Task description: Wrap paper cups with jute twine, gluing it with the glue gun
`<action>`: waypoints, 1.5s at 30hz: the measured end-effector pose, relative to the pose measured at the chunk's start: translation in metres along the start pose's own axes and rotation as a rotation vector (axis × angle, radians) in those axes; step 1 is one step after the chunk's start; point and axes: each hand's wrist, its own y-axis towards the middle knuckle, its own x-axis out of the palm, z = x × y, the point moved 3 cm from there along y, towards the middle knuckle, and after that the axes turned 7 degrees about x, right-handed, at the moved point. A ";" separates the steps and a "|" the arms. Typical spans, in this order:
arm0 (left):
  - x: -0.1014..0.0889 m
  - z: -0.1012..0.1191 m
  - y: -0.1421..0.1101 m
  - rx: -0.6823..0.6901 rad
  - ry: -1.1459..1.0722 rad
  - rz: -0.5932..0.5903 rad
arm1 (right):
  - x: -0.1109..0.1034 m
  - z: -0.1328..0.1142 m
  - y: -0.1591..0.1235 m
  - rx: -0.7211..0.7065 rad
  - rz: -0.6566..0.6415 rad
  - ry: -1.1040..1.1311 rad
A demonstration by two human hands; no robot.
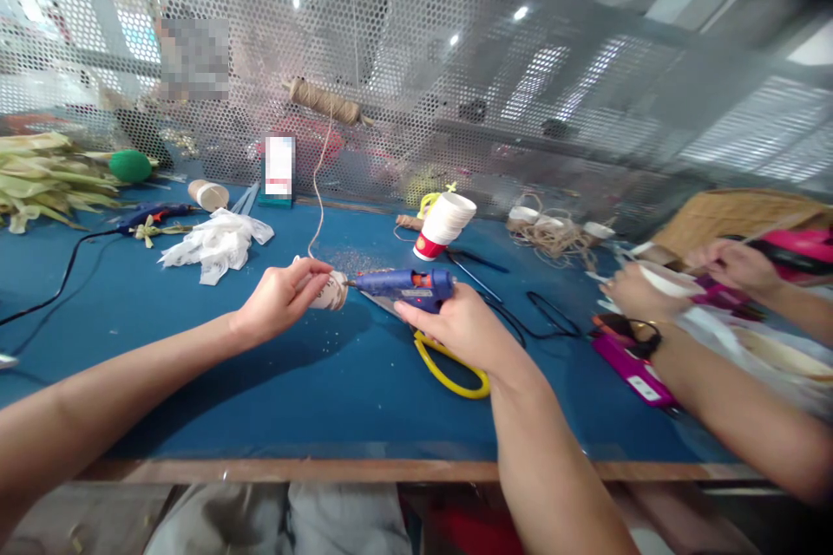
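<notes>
My left hand [285, 299] is closed around a small paper cup [333, 291], which lies on its side above the blue table with its base toward the right. A strand of twine [318, 199] runs from a spool [324, 101] on the mesh panel down to this cup. In my right hand [465, 321] is a blue hot glue gun [407, 286], its nozzle at the cup's right end. Whether the nozzle touches the cup I cannot tell. Yellow-handled scissors [455, 377] lie beneath the glue gun, their blades partly hidden.
Stacked paper cups [444, 225] stand behind the glue gun. White crumpled material [218, 243], another glue gun [156, 214] and corn husks [45, 178] lie at left. Twine-wrapped pieces [553, 230] sit at back right. At right, a co-worker's hands [651, 288] hold a white cup near a purple box [631, 368].
</notes>
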 end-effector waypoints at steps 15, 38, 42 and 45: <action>0.001 0.000 0.000 0.003 -0.009 -0.008 | -0.001 -0.001 -0.001 0.036 -0.034 -0.030; 0.001 0.000 -0.003 0.074 0.029 0.022 | -0.001 0.001 -0.001 0.037 -0.009 -0.044; 0.001 0.000 -0.002 0.084 0.036 0.028 | -0.001 0.000 -0.002 0.052 -0.032 -0.042; 0.000 0.001 -0.001 0.101 0.047 0.031 | -0.002 -0.002 -0.002 0.045 0.002 -0.041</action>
